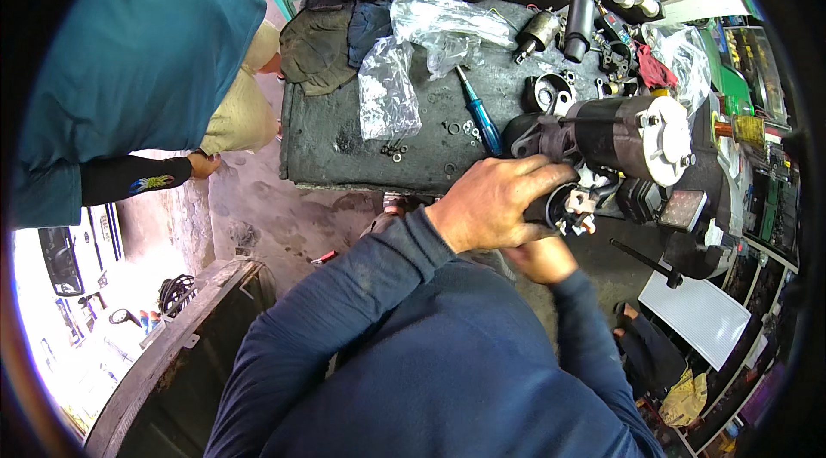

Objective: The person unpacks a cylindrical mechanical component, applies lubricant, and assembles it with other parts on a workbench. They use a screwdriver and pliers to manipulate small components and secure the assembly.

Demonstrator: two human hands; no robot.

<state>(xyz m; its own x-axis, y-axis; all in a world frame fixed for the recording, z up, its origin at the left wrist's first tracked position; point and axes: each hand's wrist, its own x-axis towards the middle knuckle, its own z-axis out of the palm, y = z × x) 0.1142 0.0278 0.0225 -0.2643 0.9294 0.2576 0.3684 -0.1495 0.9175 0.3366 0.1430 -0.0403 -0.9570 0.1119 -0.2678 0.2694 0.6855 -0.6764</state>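
A starter motor (613,133) with a black body and a pale metal end cap lies at the right front of the workbench. At its near side is the solenoid (559,207), a black cylinder with metal terminals. My left hand (499,200) is closed over the solenoid, its fingers curled along the top and side. Just below, my right hand (544,260) reaches in from underneath, slightly blurred, its fingers hidden behind the left hand and the part. A blue-handled screwdriver (483,121) lies left of the motor, beside several washers (453,128).
Clear plastic bags (389,90) and dark cloths (317,47) cover the bench's far left. Metal parts (540,31) and a black cylindrical tool (580,26) lie at the back right. Another person (146,71) stands at the left. A wooden-edged panel (163,355) rises at the lower left.
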